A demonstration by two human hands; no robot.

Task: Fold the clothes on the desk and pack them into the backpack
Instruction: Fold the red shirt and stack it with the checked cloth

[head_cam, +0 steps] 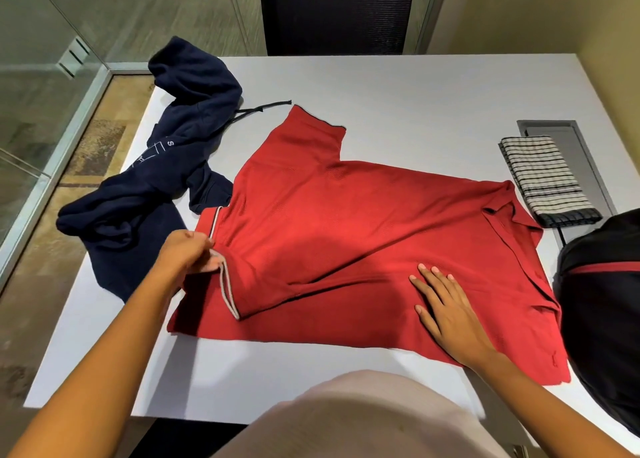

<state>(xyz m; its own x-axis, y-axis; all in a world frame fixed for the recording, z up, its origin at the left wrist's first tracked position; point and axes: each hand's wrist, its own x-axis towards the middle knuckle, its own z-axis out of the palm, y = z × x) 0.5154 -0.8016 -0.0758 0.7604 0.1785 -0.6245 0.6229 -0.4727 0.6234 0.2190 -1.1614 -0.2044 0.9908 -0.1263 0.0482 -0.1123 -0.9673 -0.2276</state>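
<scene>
1. The red knit polo shirt (346, 222) lies flat on the white desk (415, 94), collar toward 3 o'clock beside the black backpack (602, 284)
2. My left hand (187, 250) pinches the trimmed sleeve cuff (227, 284) at 9 o'clock; my right hand (446, 308) lies flat, fingers spread, pressing the body at 5 o'clock
3. It looks light, soft and limp; I judge hems and seams the surest holds
4. The crumpled navy hoodie (156, 180) lies at 10 o'clock
</scene>
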